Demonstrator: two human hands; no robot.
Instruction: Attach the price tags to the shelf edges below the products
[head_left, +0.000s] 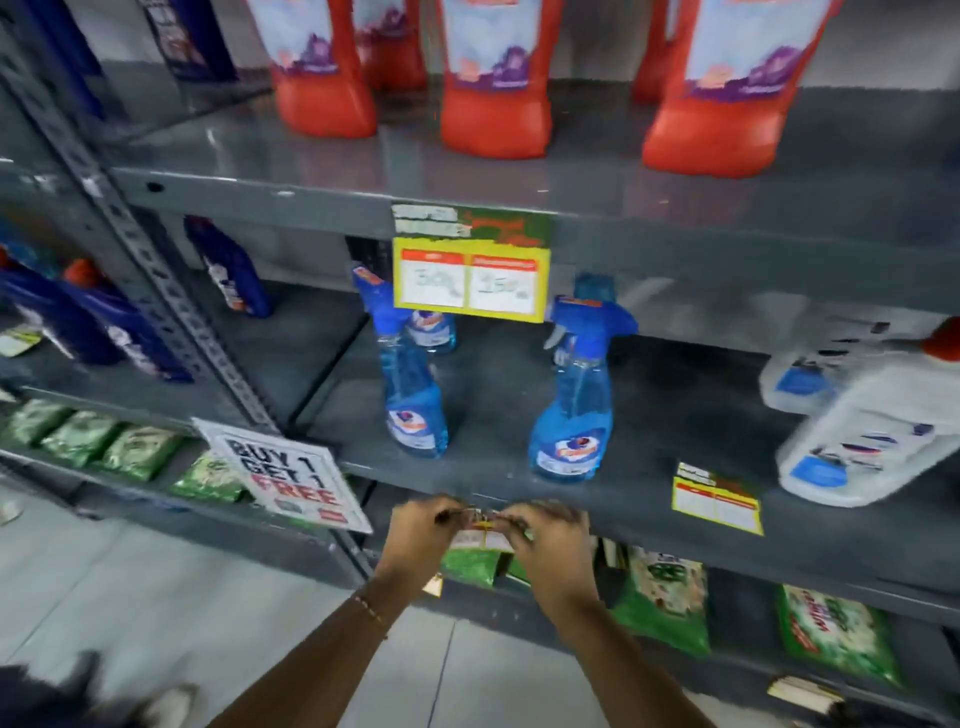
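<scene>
A small yellow-and-white price tag (483, 532) is pressed against the front edge of the grey middle shelf (649, 499), below two blue spray bottles (571, 410). My left hand (421, 535) pinches the tag's left side and my right hand (550, 545) pinches its right side, fingers closed on it. The tag is mostly hidden by my fingers. Another yellow price tag (717, 501) hangs on the same edge further right. A larger yellow price tag (470, 278) hangs from the upper shelf edge (260, 195).
Red detergent bottles (493, 93) stand on the top shelf. White jugs (857, 415) lie at right. A "Buy 1 Get 1 Free" sign (291, 478) sticks out beside my left hand. Green packets (660, 603) fill the lower shelf. Dark blue bottles (104, 322) stand at left.
</scene>
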